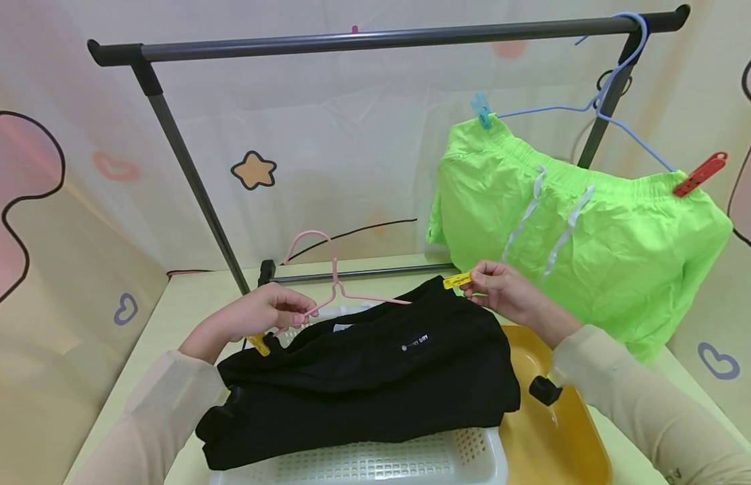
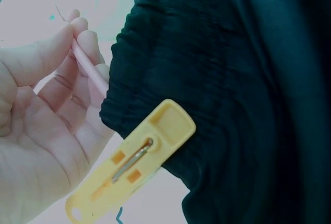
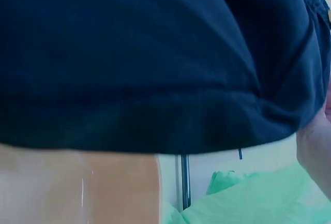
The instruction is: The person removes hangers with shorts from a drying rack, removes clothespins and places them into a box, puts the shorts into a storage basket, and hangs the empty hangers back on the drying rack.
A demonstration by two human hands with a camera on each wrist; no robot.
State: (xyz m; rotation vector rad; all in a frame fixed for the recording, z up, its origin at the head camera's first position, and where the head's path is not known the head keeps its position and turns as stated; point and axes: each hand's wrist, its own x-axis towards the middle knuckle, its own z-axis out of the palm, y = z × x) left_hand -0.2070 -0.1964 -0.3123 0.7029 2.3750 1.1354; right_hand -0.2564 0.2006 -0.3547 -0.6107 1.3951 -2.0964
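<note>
Black shorts [image 1: 375,377] with a small white print hang from a pink hanger [image 1: 335,269], above a white basket. My left hand [image 1: 260,313] pinches the hanger's left arm between thumb and fingers, as the left wrist view also shows. Just below that hand, a yellow clothespin [image 2: 137,162] is clipped on the waistband's left end. With its fingertips my right hand [image 1: 502,289] pinches another yellow clothespin [image 1: 456,280] at the waistband's right end. Dark cloth fills most of the right wrist view, and only part of the right hand [image 3: 315,144] shows at its edge.
A dark metal rack [image 1: 375,37] spans the back. From its right end, green shorts [image 1: 569,202] hang on a blue hanger [image 1: 605,94] with a blue clothespin [image 1: 481,110] and a red one [image 1: 701,174]. Below are the white basket [image 1: 496,465] and a yellow tray [image 1: 587,438].
</note>
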